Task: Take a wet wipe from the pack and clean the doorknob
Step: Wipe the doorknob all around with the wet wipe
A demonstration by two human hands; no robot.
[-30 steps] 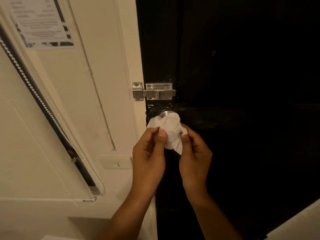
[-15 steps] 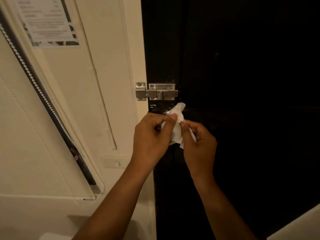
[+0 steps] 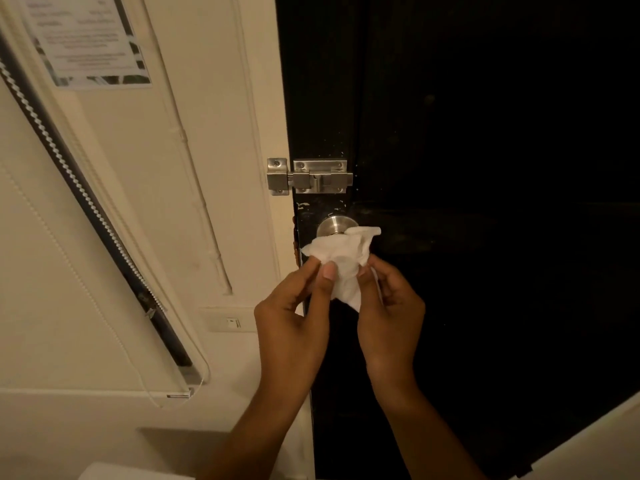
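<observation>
A round steel doorknob (image 3: 333, 226) sits on the black door (image 3: 485, 168), its upper part showing above a crumpled white wet wipe (image 3: 341, 252). My left hand (image 3: 294, 313) pinches the wipe's left side with thumb and fingers. My right hand (image 3: 389, 313) pinches its right side. The wipe is spread between both hands just below and in front of the knob, covering its lower edge. No wipe pack is in view.
A steel slide bolt (image 3: 310, 176) bridges the door and the cream frame just above the knob. A light switch (image 3: 232, 322) is on the wall to the left. A roller blind with a bead chain (image 3: 86, 202) and a posted notice (image 3: 86, 39) are further left.
Both hands dropped down from the knob with the wipe, exposing the knob's top. The wipe is spread wider between the hands than half a second ago.
</observation>
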